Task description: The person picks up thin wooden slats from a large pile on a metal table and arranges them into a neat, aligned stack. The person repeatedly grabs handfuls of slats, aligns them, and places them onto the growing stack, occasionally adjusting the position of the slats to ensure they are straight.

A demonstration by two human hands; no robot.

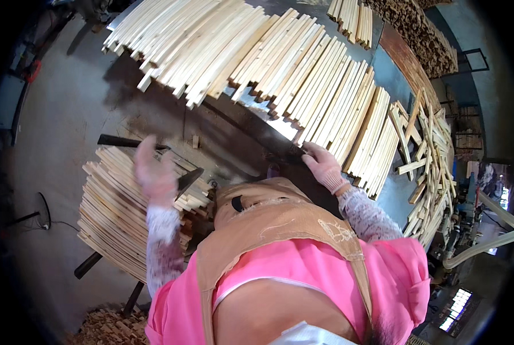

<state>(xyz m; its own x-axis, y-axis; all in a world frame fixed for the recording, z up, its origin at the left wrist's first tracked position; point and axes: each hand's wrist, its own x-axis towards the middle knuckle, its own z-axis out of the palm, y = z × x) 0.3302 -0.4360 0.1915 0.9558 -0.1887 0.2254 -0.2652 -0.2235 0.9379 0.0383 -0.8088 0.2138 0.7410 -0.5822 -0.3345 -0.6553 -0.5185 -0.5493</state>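
My left hand (155, 172), in a pale pink work glove, is raised over a stack of wooden strips (113, 213) on a low stand at the left. It is smeared by motion, but its fingers look stretched out and nothing shows in them. My right hand (324, 167), gloved alike, is at the near edge of the table, by the ends of a long row of wooden strips (314, 86). Its thumb and forefinger are apart, with nothing visible held. The remaining fingers are partly hidden.
A jumbled heap of wooden strips (432, 172) lies at the table's right end. Another small bundle (352, 20) sits farther back, near a large wood stack (418, 34). Black stand legs (88, 265) stick out at the left. Wood pieces (110, 328) are piled at lower left.
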